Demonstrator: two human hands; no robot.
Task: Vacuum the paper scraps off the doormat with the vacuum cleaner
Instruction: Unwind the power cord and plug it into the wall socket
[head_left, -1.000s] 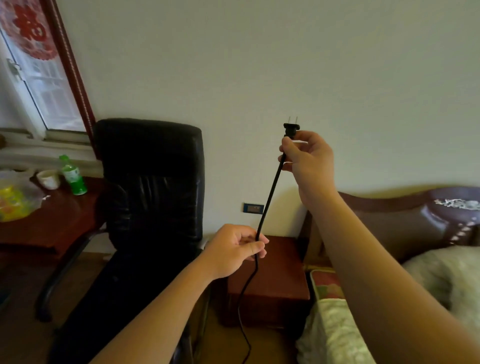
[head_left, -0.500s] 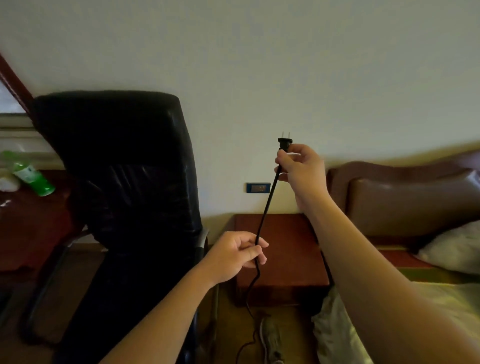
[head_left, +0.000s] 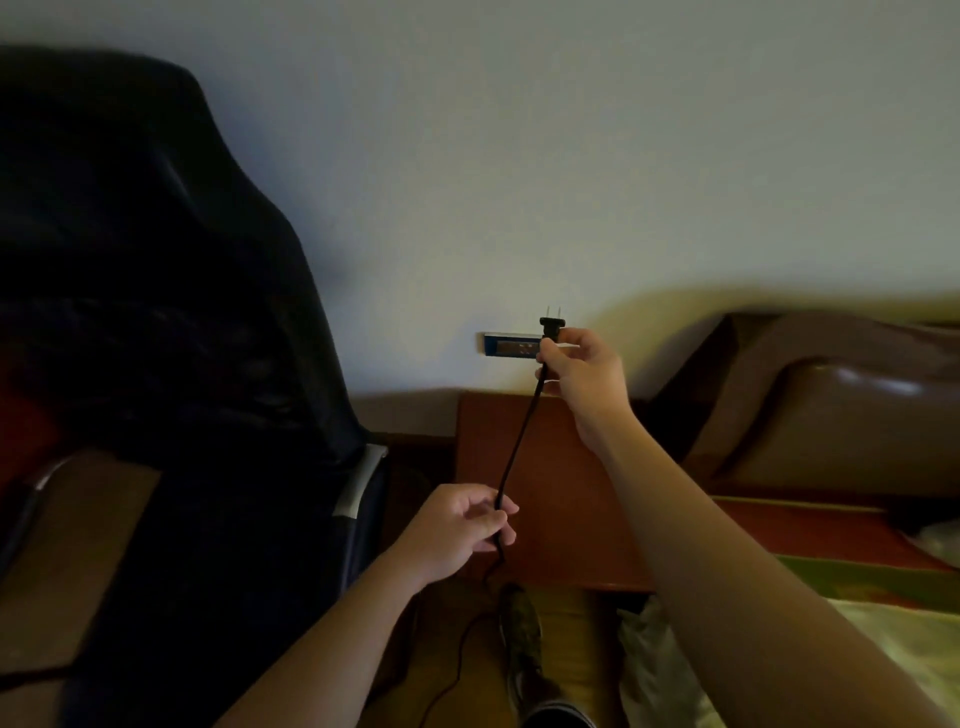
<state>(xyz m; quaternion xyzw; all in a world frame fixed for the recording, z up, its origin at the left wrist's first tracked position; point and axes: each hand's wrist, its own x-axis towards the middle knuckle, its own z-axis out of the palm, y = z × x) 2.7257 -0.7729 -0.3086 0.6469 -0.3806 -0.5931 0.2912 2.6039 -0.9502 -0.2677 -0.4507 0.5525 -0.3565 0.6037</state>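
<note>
My right hand (head_left: 584, 376) grips a black two-pin plug (head_left: 551, 323) by its body, prongs pointing up, just right of a dark wall socket (head_left: 510, 345). A black power cord (head_left: 517, 441) runs down from the plug to my left hand (head_left: 460, 530), which pinches it between thumb and fingers. Below that hand the cord drops in loose curves to the floor. The vacuum cleaner, the doormat and the paper scraps are out of view.
A black leather office chair (head_left: 171, 338) fills the left side. A reddish wooden nightstand (head_left: 566, 509) stands under the socket. A brown padded headboard (head_left: 831, 410) and a bed (head_left: 857, 623) lie at the right. A shoe (head_left: 524, 644) is on the floor.
The view has tilted down and drawn closer to the wall. My right hand has brought the plug down beside the socket. My left hand stays on the cord.
</note>
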